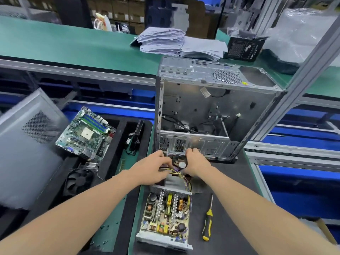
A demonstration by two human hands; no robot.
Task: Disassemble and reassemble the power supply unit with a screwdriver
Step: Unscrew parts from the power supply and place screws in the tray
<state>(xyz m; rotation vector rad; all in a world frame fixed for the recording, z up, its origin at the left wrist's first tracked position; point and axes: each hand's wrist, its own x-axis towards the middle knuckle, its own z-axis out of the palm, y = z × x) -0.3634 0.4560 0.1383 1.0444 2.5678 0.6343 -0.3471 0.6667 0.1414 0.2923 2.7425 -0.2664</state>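
Note:
The opened power supply base (165, 216) lies on the black mat near me, its circuit board and components exposed. Its metal cover with the fan (179, 165) sits just beyond, joined to the base by a bundle of yellow and purple wires (181, 176). My left hand (153, 169) grips the cover's left side, fingers curled over its edge. My right hand (196, 163) grips the right side next to the fan. A yellow and black screwdriver (207, 220) lies on the mat to the right of the base, untouched.
An empty computer case (211, 111) stands directly behind my hands. To the left are a motherboard (86, 133), a black fan (79, 181), a grey side panel (25, 150) and several loose screws (105, 227) on the green mat. Paper stacks (174, 43) lie on the far bench.

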